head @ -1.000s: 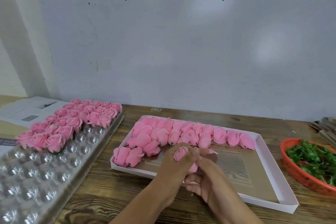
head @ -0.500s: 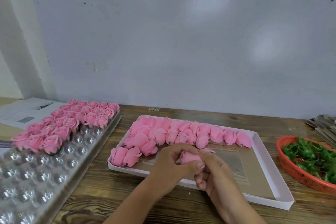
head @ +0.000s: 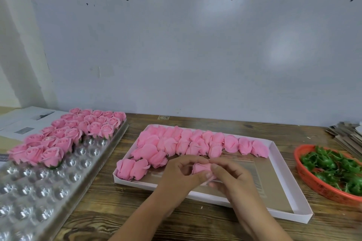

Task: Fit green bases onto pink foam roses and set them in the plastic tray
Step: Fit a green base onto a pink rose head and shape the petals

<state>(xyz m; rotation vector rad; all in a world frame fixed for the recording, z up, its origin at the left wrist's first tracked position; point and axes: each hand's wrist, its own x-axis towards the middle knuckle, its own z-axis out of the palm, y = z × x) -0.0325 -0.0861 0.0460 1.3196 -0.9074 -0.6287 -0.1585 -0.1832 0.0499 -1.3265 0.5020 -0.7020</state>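
wooden table (head: 195, 227), plastic tray (head: 58, 188), box (head: 290, 213), basket (head: 313, 184)

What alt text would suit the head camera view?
Both hands, left and right, hold one pink foam rose above a white box of roses, between a clear plastic tray and an orange basket of green bases.

A small craft-assembly workshop, set up for batch handwork

A rough dark-grained wooden bench (head: 195, 227) stands against a bare whitewashed wall with a plain grey board (head: 186, 55) fixed to it; along it lie a clear plastic blister tray of round cups (head: 39, 188) part-filled with pink foam roses (head: 74, 133), a shallow pale pink cardboard box (head: 282, 197) of loose pink foam buds (head: 195, 143), and a red mesh plastic basket (head: 313, 184) of green plastic bases (head: 333, 166)
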